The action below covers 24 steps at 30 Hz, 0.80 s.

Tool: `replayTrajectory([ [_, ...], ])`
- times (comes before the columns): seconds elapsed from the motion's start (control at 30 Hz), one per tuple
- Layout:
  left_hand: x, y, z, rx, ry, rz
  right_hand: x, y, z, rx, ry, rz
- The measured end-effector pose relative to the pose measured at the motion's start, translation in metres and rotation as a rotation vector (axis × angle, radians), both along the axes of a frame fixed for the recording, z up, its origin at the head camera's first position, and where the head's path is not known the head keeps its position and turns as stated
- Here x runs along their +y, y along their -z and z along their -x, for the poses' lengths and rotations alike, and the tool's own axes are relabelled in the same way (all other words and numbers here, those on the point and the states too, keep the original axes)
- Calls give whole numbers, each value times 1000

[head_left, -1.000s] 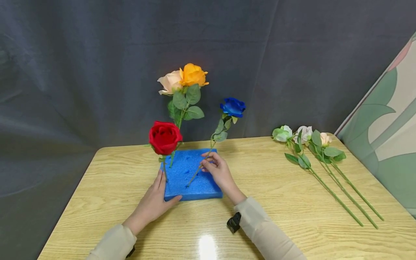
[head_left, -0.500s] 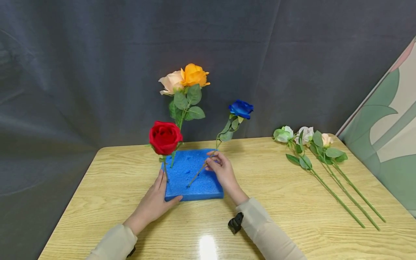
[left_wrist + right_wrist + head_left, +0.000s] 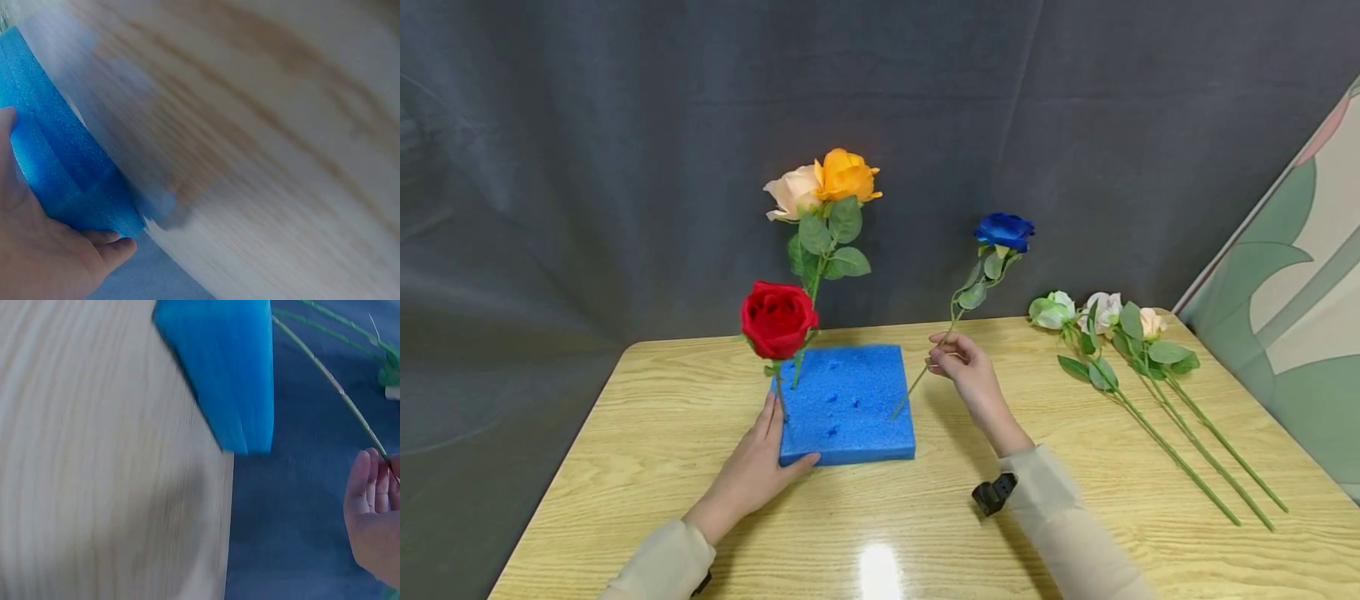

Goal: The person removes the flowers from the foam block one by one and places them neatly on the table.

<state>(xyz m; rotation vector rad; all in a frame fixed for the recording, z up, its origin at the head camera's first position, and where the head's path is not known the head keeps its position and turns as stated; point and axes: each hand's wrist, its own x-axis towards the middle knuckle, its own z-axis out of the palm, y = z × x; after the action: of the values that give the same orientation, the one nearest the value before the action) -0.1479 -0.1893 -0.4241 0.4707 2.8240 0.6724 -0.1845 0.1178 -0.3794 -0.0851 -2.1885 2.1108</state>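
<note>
My left hand (image 3: 748, 471) holds the front left corner of a blue foam block (image 3: 880, 446), fingers along its left side and thumb at its front. In the left wrist view that hand (image 3: 50, 244) lies against the foam block (image 3: 69, 162). My right hand (image 3: 970, 379) pinches the thin stem of a blue rose (image 3: 1004, 232), tilted to the right. The stem's lower end appears over the block's right part; whether it touches the foam I cannot tell. A red rose (image 3: 778, 319), an orange rose (image 3: 846, 175) and a peach rose (image 3: 793, 192) stand at the block's left.
A green-white rose (image 3: 1052, 310), a pale rose (image 3: 1102, 312) and a small peach rose (image 3: 1152, 322) lie on the wooden table (image 3: 1075, 467) at the right. Several holes dot the foam's top. A dark curtain (image 3: 1075, 150) hangs behind the table.
My right hand has moved right with the blue rose; its stem's lower end has left the hole near the block's front middle. My left hand has stayed in place.
</note>
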Motion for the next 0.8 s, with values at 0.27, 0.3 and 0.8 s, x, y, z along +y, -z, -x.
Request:
replayTrajectory([
  [0.27,-1,1,0,5,-4,7,38,-5,-7,-47,-20,-33],
  [0.3,-2,1,0,5,-4,7,43,-6,-8,-51,-27,-44],
  [0.8,0,1,1,1,-5,6,114,-6,-28,-79,-177,-269],
])
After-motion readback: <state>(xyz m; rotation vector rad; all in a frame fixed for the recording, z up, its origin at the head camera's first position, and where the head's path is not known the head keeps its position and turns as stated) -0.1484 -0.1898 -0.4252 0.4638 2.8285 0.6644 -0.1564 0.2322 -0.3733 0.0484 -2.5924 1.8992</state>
